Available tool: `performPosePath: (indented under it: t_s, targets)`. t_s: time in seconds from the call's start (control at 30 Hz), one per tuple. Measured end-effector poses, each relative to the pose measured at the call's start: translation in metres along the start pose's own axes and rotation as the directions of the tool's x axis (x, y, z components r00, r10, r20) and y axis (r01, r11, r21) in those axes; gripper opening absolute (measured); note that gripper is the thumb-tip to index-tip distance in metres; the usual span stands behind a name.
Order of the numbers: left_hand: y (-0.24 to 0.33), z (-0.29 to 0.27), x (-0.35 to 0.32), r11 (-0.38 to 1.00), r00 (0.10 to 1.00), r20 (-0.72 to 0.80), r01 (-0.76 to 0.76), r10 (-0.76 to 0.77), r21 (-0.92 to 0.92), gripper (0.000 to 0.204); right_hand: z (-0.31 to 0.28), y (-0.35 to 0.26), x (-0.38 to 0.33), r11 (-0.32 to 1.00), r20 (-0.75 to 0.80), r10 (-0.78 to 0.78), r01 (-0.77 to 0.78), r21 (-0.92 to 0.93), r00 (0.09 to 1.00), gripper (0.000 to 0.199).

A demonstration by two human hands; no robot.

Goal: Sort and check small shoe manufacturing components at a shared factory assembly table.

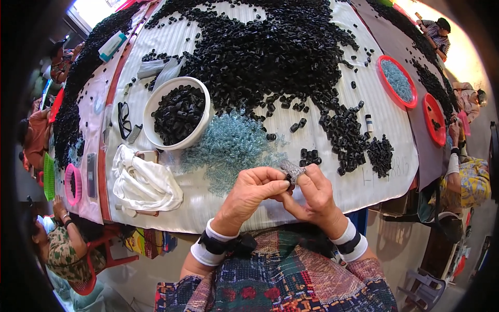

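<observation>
Here's the table [387, 140], draped in pale cloth — black pieces [254, 57] heaped across its far side, a white bowl [200, 131] at left, clear bluish bits [228, 138] spilling alongside — plus dark-framed glasses [123, 120], bunched white fabric [140, 182].

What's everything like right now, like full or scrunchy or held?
Left hand: pinched on a small dark piece
Right hand: fingers bent close by, grip unclear
White bowl: filled with black pieces
Clear bluish pieces: heaped loose
White cloth: bunched up
Phone: lying flat
Upper right red basket: holding bluish pieces
</observation>
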State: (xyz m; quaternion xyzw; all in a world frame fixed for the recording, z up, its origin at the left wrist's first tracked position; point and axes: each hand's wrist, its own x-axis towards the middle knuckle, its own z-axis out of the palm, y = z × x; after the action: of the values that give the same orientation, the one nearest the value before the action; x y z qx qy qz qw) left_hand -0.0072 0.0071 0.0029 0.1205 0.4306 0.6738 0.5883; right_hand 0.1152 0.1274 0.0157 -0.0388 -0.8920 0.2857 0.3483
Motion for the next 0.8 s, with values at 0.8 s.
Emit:
performPosePath:
  t_s: [0.8]
  targets:
    - [0.013, -0.011, -0.005, 0.974, 0.994, 0.080, 0.053, -0.072, 0.222, 0.016, -0.007, 0.005, -0.009, 0.752, 0.180, 0.412, -0.445, 0.486, 0.893, 0.021]
